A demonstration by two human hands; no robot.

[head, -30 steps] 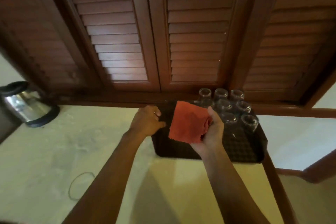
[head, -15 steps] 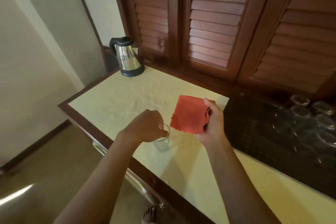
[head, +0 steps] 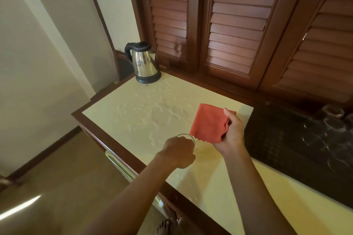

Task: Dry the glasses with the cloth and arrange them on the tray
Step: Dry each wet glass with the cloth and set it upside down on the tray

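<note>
Now the left hand (head: 179, 151) holds a clear drinking glass (head: 186, 136) just above the cream countertop (head: 145, 112). The fingers curl round the glass from the top, so only a bit of its rim peeks out past the knuckles. The right hand (head: 230, 133) holds a folded orange cloth (head: 209, 123). Its thumb lies on top and its fingers are tucked under, pinching the folds together. The lower corner of the cloth hangs just beside the rim of the glass.

The step here looks like drying this one glass. To do it well, I think the left hand should turn the glass so its mouth faces the cloth. The right hand should let the cloth open up a little, because a tight folded pad may not get down inside. Then the cloth can go in while the glass turns slowly. The outside and the bottom need a wipe too. A wet glass can slip, so the hold should be firm but gentle.

The dark tray (head: 282, 145) sits on the countertop to the right, near the right arm. Other glasses (head: 333, 115) stand on its far side, dim and hard to count. There is bare tray nearer the hands, which seems a good spot for this glass. A steel kettle (head: 145, 64) stands at the back, well apart from the hands.
</note>
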